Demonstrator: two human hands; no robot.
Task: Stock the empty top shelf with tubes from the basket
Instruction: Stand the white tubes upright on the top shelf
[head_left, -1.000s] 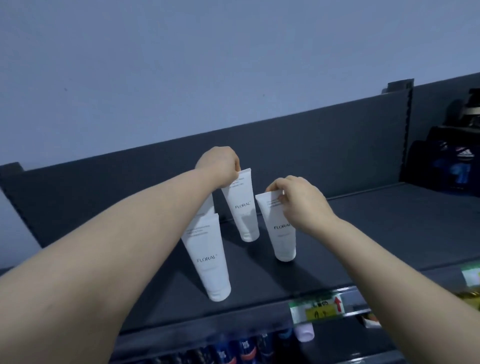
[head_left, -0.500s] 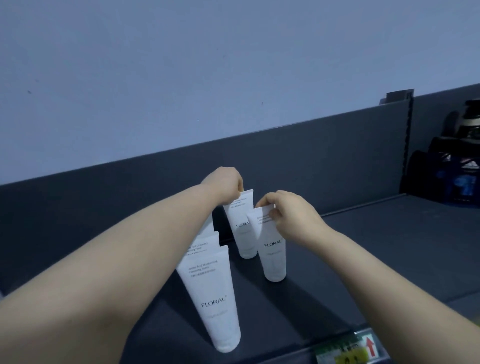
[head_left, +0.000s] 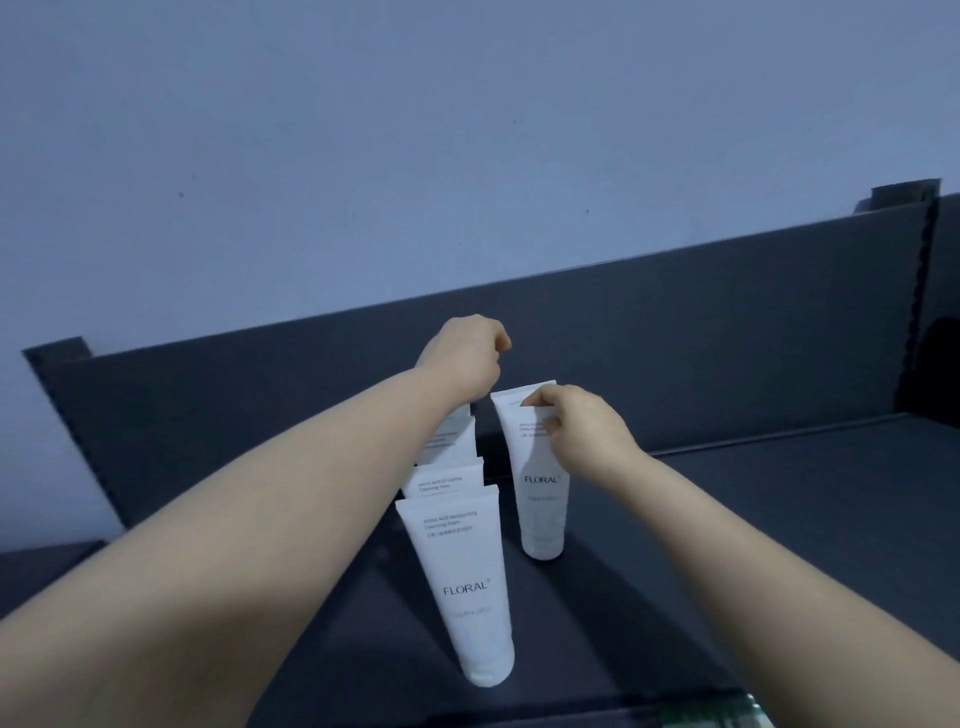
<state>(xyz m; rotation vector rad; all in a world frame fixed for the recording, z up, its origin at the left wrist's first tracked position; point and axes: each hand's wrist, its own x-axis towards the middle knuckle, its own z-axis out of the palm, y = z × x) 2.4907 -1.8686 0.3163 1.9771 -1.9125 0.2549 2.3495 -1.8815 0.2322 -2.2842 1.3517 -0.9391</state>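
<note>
Several white "FLORAL" tubes stand cap-down on the dark top shelf (head_left: 753, 525). A left row runs back from the nearest tube (head_left: 462, 587), with more tubes (head_left: 447, 480) lined up behind it. To the right stands another tube (head_left: 543, 499), and my right hand (head_left: 582, 436) pinches its flat top edge. Directly behind it, only the top of a further tube (head_left: 511, 397) shows. My left hand (head_left: 462, 358) hovers above the back of the left row as a closed fist, with nothing visible in it. The basket is out of view.
The shelf's dark back panel (head_left: 675, 332) rises right behind the tubes, with a pale wall above it. An upright post (head_left: 904, 195) ends the panel at the right. A green price label (head_left: 711, 717) sits on the shelf's front edge. Bare shelf extends to the right.
My left hand has let go of the back right tube and risen above it. My right hand has slid its tube back, in line in front of that tube. The view moved closer.
</note>
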